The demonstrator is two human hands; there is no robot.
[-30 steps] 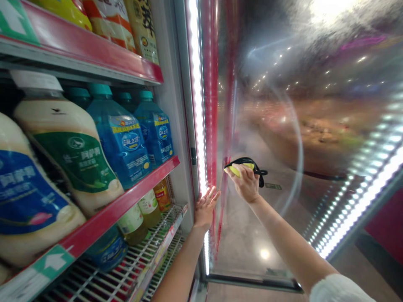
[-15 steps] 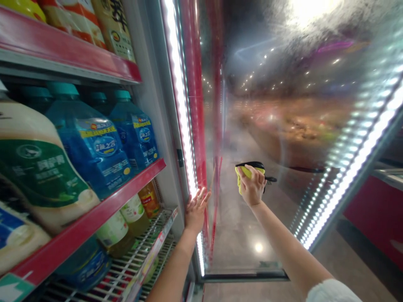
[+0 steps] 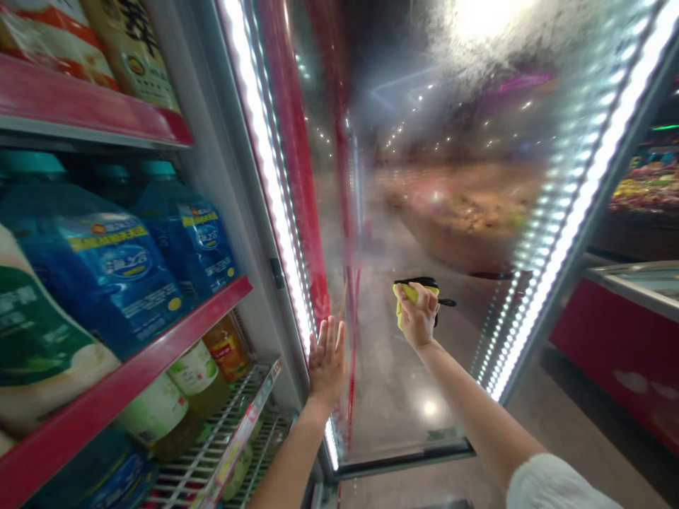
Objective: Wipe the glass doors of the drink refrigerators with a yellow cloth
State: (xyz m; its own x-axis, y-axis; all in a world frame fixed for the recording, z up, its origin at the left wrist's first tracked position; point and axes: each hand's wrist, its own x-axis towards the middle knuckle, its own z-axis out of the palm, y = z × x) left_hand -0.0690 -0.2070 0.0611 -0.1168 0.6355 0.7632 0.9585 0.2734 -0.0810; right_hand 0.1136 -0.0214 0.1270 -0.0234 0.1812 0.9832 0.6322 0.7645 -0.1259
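In the head view my right hand (image 3: 419,314) is closed around a yellow and black cleaning cloth (image 3: 402,291) with a short black strap sticking out to the right. It holds the cloth at the fogged glass door (image 3: 450,382) of the fridge. My left hand (image 3: 327,360), fingers stretched and slightly apart, is by the hinge side of the door, over the lit LED strip (image 3: 276,184). Whether its palm presses on the frame or the glass cannot be made out. Mist and smears cover the upper part of the pane.
On the left, fridge shelves with red edges (image 3: 159,346) hold large blue bottles (image 3: 117,261) and other drinks. A wire rack (image 3: 233,417) sits lower down. The door's outer frame carries a bright light strip (image 3: 573,233). Beyond it stands a red chest freezer (image 3: 610,353).
The view has turned to the right, so the shelves slide left and more of the red freezer shows. My left hand's fingers point more upward. My right hand keeps the cloth near the same spot.
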